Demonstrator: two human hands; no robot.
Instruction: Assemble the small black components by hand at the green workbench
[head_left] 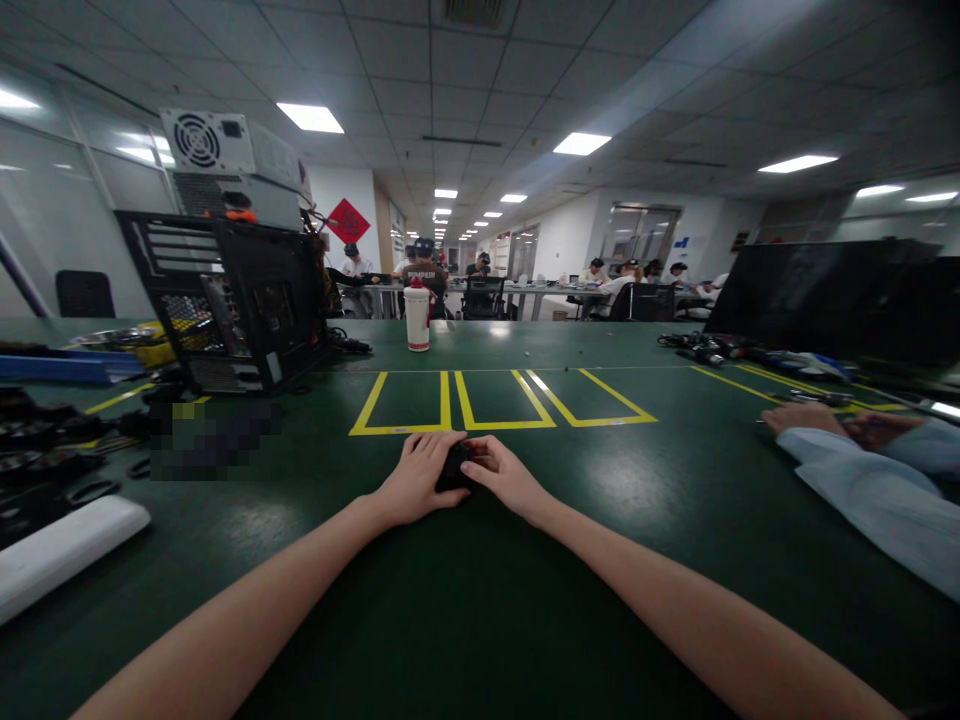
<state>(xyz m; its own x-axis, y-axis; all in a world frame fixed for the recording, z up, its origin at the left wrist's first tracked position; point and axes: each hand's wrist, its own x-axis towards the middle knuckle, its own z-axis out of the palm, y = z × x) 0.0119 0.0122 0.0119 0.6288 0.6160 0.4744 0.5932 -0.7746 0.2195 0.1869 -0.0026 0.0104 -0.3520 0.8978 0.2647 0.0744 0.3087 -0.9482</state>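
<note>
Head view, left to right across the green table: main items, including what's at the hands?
White elongated object → open black computer case → white bottle with red trim → small dark object between the hands → right hand → large black panel.

Both arms bare, extended forward, converging at centre of view. Left forearm [262,595] enters from lower left; right forearm [667,605] from lower right. Left wrist [369,512] angled inward; left hand [416,478] palm down, fingers together, bent over, pointing forward and right, thumb apart on near side, pointing right. Right wrist [546,512] roughly in line with forearm; right hand [506,478] turned inward, fingers curled, thumb pointing left. Fingertips of both hands close together.
</note>
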